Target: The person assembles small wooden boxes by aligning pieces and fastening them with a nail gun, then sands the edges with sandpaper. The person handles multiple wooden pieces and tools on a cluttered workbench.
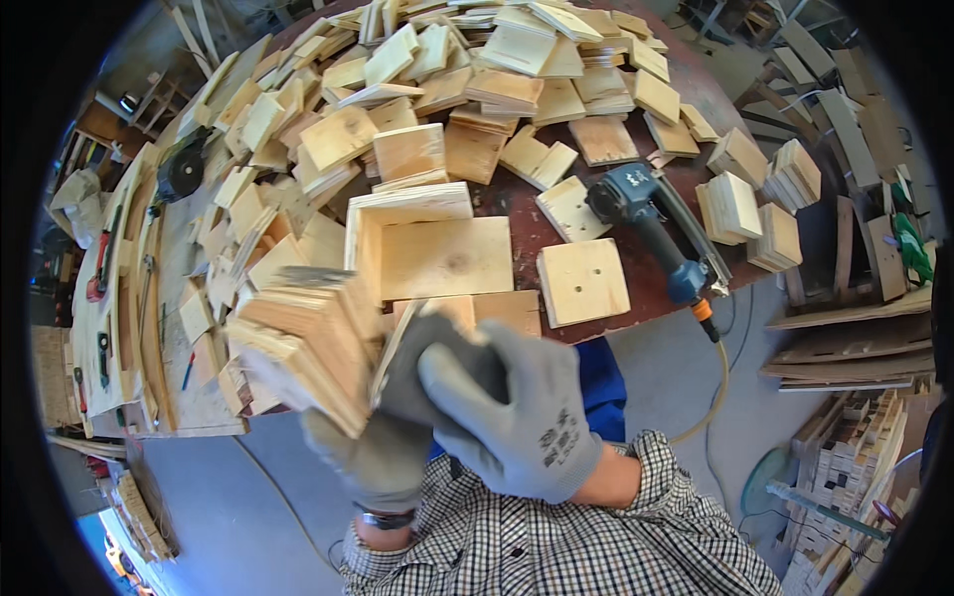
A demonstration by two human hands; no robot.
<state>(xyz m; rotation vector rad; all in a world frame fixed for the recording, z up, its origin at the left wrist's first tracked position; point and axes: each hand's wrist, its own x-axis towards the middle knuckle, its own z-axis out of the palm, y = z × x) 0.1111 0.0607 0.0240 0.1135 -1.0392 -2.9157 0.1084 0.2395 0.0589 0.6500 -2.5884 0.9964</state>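
plywood squares | pale, stacked, blurred | tilted, above bench edge

My gloves were grey, and my shirt sleeves carried a fine black-and-white check. The plywood squares I held were pale yellow-tan, the tabletop was dark reddish-brown, and the nail gun was blue with an orange hose fitting.

Bright even daylight, fisheye-bent dark rim, motion-blurred foreground.

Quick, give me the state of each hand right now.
Left hand: gloved, closed under a stack of plywood squares, holding it.
Right hand: gloved, closed on the same stack's near edge.
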